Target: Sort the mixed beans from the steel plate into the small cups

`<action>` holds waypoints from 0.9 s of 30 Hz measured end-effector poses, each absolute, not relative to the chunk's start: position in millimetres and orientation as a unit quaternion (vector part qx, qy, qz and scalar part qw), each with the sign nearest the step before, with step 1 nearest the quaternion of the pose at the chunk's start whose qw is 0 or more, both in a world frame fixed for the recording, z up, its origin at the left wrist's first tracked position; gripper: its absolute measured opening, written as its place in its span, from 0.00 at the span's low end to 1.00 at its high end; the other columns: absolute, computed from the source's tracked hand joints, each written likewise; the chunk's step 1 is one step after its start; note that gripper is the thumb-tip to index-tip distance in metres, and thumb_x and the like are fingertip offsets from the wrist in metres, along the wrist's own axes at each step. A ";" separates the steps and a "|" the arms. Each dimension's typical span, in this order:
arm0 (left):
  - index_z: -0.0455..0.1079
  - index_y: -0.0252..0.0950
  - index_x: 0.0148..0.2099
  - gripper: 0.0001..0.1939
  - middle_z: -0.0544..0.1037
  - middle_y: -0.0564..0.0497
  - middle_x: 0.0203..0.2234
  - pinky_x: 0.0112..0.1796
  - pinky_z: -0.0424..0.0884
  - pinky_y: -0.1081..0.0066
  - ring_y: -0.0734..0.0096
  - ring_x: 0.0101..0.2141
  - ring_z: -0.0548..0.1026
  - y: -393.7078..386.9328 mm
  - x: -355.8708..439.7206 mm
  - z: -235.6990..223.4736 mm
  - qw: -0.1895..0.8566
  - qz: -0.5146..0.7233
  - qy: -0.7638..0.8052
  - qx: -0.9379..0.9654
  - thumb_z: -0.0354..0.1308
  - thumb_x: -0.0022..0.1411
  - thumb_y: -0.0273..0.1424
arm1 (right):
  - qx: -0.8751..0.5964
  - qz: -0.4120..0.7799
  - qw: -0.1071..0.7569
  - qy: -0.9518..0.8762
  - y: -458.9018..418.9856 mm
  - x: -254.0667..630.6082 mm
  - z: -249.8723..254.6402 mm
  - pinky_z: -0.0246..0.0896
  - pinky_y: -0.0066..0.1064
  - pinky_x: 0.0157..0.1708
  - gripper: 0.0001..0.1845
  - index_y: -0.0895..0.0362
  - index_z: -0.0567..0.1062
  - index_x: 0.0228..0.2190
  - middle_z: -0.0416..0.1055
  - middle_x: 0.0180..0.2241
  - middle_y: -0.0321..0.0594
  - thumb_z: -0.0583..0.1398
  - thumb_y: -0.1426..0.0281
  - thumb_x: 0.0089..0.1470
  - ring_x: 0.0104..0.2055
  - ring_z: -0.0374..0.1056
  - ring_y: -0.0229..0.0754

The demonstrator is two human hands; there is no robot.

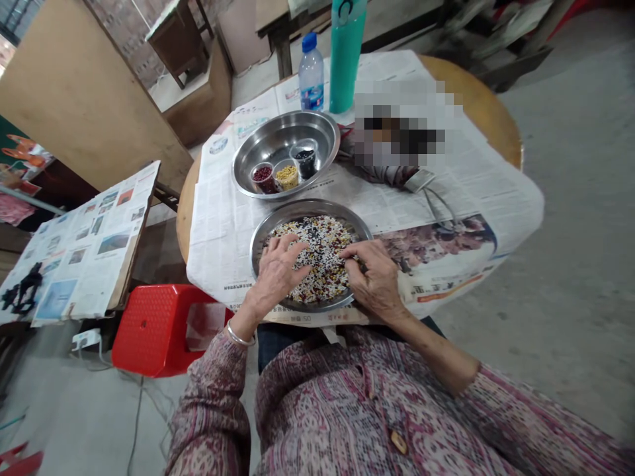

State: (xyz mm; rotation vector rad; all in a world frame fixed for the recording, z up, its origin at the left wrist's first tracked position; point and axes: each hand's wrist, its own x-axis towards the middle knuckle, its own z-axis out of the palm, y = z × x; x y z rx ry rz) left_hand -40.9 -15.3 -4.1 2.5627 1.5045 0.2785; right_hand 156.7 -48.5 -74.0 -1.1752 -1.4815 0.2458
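Directly in front of me a shallow steel bowl [257, 246] holds a mix of white, dark red, yellow and black grains and beans [322, 251]. Over its left side is my left hand [282, 264], fingers apart, resting on or just above the mix. My right hand [372, 274] is at the right side, thumb and forefinger pinched together; whatever is between them is too small to make out. Behind stands a larger steel basin [268, 142] containing clear cups of dark red beans [264, 178], yellow beans [286, 176] and black beans [304, 162].
Newspaper [223, 244] covers the round wooden table [496, 112]. A water bottle [311, 76] and a teal bottle [346, 59] stand at the back. A folded umbrella [381, 168] lies right of the basin, partly blurred out. At lower left is a red stool [149, 327].
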 end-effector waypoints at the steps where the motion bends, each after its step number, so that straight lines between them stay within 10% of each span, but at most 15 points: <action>1: 0.69 0.40 0.59 0.22 0.69 0.45 0.60 0.58 0.70 0.51 0.52 0.58 0.67 -15.8 -34.5 -5.7 0.090 0.078 0.485 0.866 0.65 0.63 0.32 | -0.503 0.105 0.578 -0.634 -48.5 157.0 -73.9 0.65 0.40 0.41 0.11 0.51 0.73 0.31 0.75 0.31 0.37 0.56 0.79 0.55 0.37 0.69 0.46; 10: 0.70 0.36 0.48 0.12 0.74 0.47 0.42 0.55 0.73 0.61 0.64 0.48 0.73 -16.1 -4.3 -19.9 0.194 0.057 0.412 0.888 0.50 0.67 0.20 | -0.508 0.107 0.574 -0.633 -48.6 157.9 -75.3 0.65 0.40 0.41 0.10 0.51 0.72 0.30 0.75 0.31 0.38 0.56 0.79 0.54 0.38 0.69 0.47; 27: 0.69 0.37 0.51 0.10 0.74 0.45 0.46 0.55 0.72 0.55 0.60 0.49 0.74 -3.6 -50.9 -20.2 0.108 0.134 0.562 0.809 0.59 0.68 0.25 | -0.518 0.125 0.570 -0.625 -49.6 157.4 -73.5 0.65 0.41 0.41 0.10 0.50 0.72 0.29 0.75 0.30 0.37 0.56 0.78 0.54 0.37 0.70 0.47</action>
